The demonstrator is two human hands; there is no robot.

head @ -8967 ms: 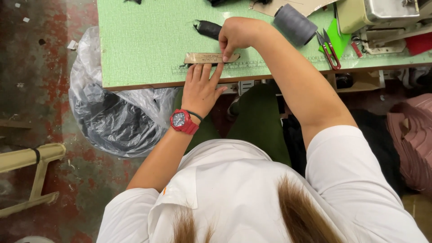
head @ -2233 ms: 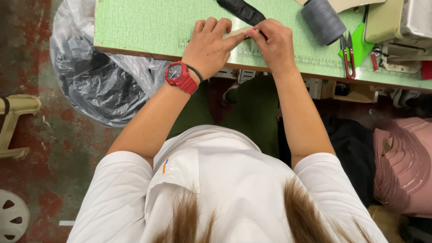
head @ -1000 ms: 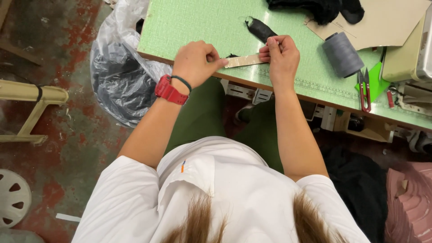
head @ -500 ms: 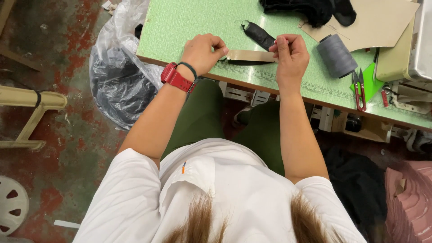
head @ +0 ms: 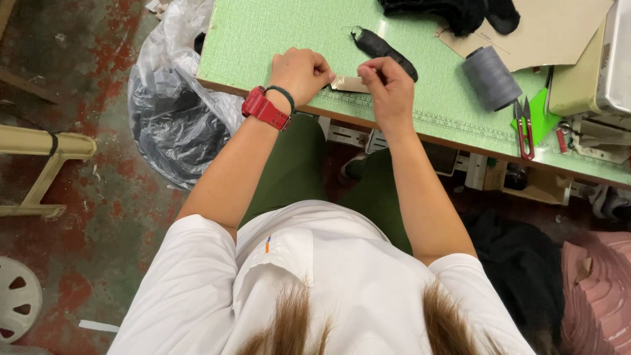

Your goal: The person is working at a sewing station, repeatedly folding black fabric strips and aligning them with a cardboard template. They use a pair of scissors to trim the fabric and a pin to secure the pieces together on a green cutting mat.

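Both hands hold a short tan strip [head: 348, 83] just above the near edge of the green table [head: 276, 33]. My left hand [head: 301, 72], with a red watch and a dark band on its wrist, pinches the strip's left end. My right hand [head: 388, 85] pinches its right end. The hands are close together, so only a small piece of the strip shows between them. A black elongated piece [head: 384, 49] lies on the table just beyond my right hand.
A grey thread spool [head: 490, 77] stands to the right, with red-handled snips [head: 524, 128] on a green scrap nearby. Black fabric [head: 453, 10] and brown card [head: 552, 29] lie at the back. A clear bag of dark material [head: 174, 118] hangs left of the table. A cream stool leg [head: 39, 144] is at far left.
Earlier my left hand lay flat on the long strip; now both hands pinch it and have drawn closer together, so less strip shows between them.
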